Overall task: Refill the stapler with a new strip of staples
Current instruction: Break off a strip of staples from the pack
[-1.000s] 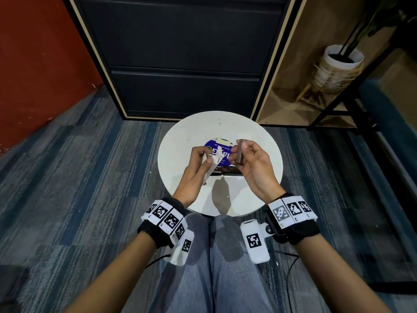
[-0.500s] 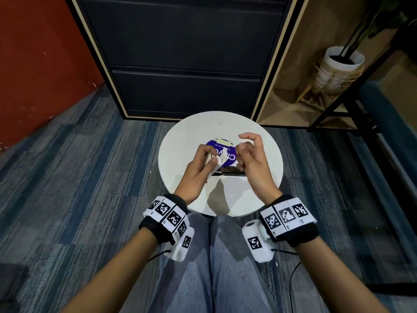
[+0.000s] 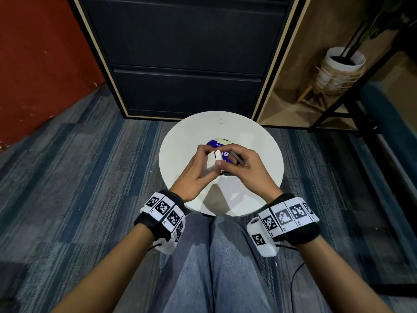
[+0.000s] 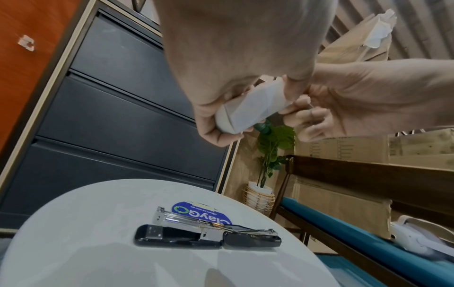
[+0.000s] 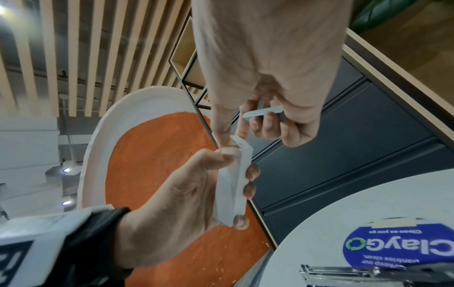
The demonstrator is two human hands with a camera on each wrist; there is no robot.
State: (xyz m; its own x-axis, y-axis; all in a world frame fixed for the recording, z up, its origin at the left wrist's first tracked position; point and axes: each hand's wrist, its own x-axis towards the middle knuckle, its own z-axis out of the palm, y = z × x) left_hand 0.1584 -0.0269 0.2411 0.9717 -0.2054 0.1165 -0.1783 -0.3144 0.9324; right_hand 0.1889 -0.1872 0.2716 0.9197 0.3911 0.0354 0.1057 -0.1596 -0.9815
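My left hand [image 3: 200,164] grips a small white staple box [image 3: 212,162] above the round table, fingers curled round it [image 5: 236,178]. My right hand [image 3: 237,162] holds a grey strip of staples [image 5: 264,112] in its curled fingers, and its thumb and forefinger touch the box's top flap. That strip sticks out past the right-hand knuckles [image 3: 238,158]. The black stapler [image 4: 196,233] lies opened flat on the table below the hands, its metal magazine exposed. From the head it is mostly hidden under the hands [image 3: 226,173].
The white round table [image 3: 187,136] carries a blue round sticker [image 4: 201,213] just behind the stapler. A dark drawer cabinet [image 3: 187,64] stands beyond the table, a potted plant [image 3: 343,66] at the back right. My knees sit under the table's near edge.
My right hand has come left to the box with the strip tucked into its fingers; its thumb and forefinger now meet the box's flap. The left hand keeps holding the box.
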